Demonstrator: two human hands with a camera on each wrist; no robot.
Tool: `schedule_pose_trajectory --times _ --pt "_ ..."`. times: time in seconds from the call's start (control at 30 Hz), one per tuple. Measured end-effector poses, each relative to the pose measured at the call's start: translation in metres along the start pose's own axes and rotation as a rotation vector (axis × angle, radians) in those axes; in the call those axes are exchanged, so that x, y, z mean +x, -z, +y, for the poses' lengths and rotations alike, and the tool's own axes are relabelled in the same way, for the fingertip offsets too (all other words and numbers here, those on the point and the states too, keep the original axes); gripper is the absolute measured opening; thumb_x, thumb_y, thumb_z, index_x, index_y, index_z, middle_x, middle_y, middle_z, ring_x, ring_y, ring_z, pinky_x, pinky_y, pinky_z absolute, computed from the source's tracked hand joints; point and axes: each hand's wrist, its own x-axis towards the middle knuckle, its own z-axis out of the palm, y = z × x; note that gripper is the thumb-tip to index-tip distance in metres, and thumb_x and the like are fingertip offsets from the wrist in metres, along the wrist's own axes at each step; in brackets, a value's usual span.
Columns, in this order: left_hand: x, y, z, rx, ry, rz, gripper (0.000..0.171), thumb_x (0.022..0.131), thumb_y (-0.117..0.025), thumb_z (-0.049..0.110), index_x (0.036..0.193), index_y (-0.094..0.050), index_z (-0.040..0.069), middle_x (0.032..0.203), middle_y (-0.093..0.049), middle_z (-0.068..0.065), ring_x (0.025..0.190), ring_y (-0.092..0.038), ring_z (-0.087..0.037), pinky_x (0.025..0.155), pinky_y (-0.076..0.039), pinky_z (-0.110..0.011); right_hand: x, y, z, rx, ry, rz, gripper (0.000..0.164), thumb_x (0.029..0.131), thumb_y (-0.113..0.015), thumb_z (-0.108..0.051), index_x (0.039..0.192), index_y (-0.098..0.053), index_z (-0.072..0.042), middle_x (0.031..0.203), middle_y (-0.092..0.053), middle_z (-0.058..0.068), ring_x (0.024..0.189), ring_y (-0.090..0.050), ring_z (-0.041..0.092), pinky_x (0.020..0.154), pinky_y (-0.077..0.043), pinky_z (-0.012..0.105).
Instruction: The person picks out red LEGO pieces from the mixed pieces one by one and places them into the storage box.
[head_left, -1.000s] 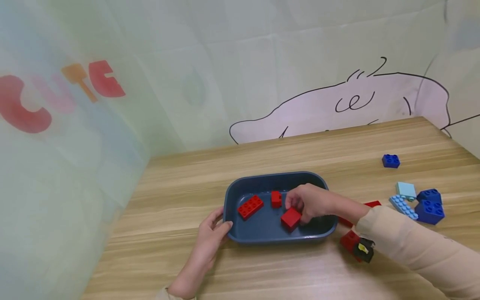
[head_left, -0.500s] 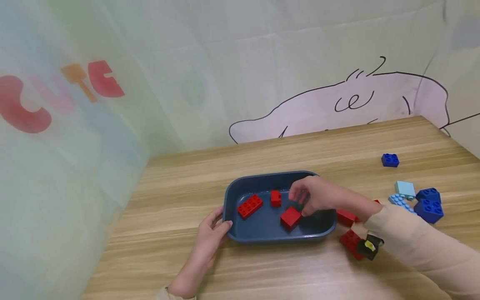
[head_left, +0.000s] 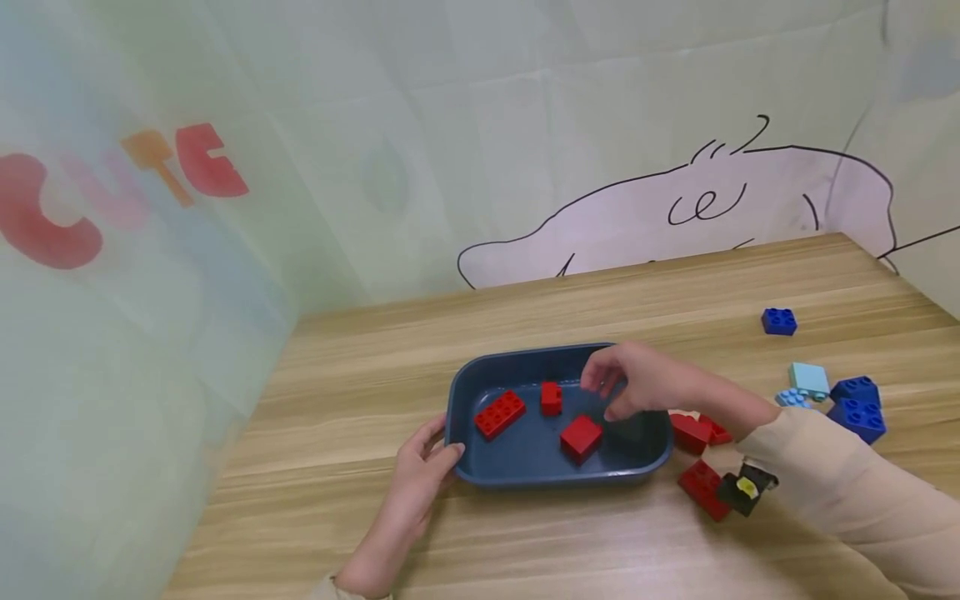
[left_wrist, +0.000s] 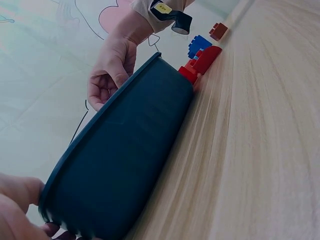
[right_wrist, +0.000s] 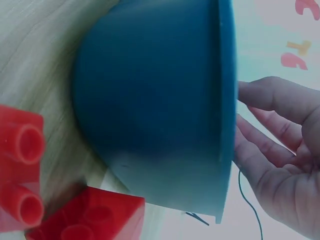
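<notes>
A dark blue plastic tray [head_left: 517, 482] stands on the wooden table, and my left hand [head_left: 427, 462] grips its left end, thumb over the rim and fingers outside. Inside it lie a long red toy brick [head_left: 500, 414], a small red brick [head_left: 551, 398] and a blocky red brick [head_left: 581, 439]. My right hand [head_left: 637, 379] hovers over the tray's right part, thumb and fingers apart with nothing between them. The blocky brick sits just below and left of its thumb. In the right wrist view the tray's wall hides the fingertips of my right hand [right_wrist: 285, 130].
Several red bricks [head_left: 703, 487] lie just right of the tray, partly under the right forearm, which bears a black wrist camera [head_left: 746, 487]. Farther right are dark blue bricks [head_left: 857, 417] and light blue ones [head_left: 809, 380]. One blue brick [head_left: 779, 322] lies farther back.
My right hand has let go of the blocky red brick, which stays in the tray. The hand has risen and drawn back to the right, its fingers spreading. My left hand keeps its grip.
</notes>
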Motion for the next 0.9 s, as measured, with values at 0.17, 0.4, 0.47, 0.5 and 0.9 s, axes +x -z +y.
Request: schedule_pose_trajectory --times 0.17,0.4,0.47,0.5,0.9 --pt "0.000 0.000 0.000 -0.001 0.003 0.011 0.052 0.087 -0.050 -0.001 0.136 -0.035 -0.010 0.137 -0.039 -0.027 0.112 -0.054 -0.031 0.076 -0.053 -0.031 -0.003 0.003 -0.004 0.001 0.007 0.013 0.032 0.073 -0.074 0.001 0.102 -0.062 -0.003 0.102 -0.060 0.013 0.092 -0.058 0.030 0.070 -0.054 0.029" --pt "0.000 0.000 -0.001 -0.005 0.003 0.007 0.051 0.087 -0.050 -0.002 0.136 -0.036 -0.009 0.137 -0.040 -0.027 0.112 -0.054 -0.031 0.078 -0.053 -0.033 -0.010 0.006 -0.005 -0.028 0.002 0.058 0.034 0.071 -0.075 0.000 0.102 -0.063 -0.004 0.103 -0.061 0.014 0.094 -0.059 0.031 0.071 -0.055 0.029" --pt "0.001 0.000 -0.001 -0.010 0.002 0.009 0.051 0.087 -0.050 -0.002 0.136 -0.037 -0.009 0.136 -0.040 -0.027 0.111 -0.054 -0.031 0.079 -0.053 -0.033 -0.012 0.008 -0.006 -0.034 0.005 0.065 0.033 0.071 -0.075 0.001 0.102 -0.063 -0.004 0.102 -0.062 0.013 0.093 -0.059 0.031 0.071 -0.055 0.029" --pt "0.001 0.000 -0.001 -0.012 0.002 0.010 0.051 0.087 -0.050 -0.002 0.136 -0.037 -0.009 0.136 -0.041 -0.026 0.111 -0.055 -0.031 0.079 -0.053 -0.034 -0.013 0.009 -0.005 -0.040 0.005 0.068 0.033 0.072 -0.075 0.000 0.101 -0.063 -0.005 0.102 -0.062 0.012 0.093 -0.060 0.030 0.071 -0.055 0.029" --pt "-0.001 -0.001 0.001 -0.016 -0.002 -0.001 0.051 0.087 -0.049 -0.002 0.136 -0.037 -0.009 0.135 -0.041 -0.027 0.110 -0.055 -0.031 0.080 -0.053 -0.035 -0.030 0.016 -0.001 -0.030 0.001 0.085 0.030 0.074 -0.074 0.000 0.101 -0.063 -0.006 0.100 -0.062 0.010 0.092 -0.059 0.029 0.073 -0.054 0.028"
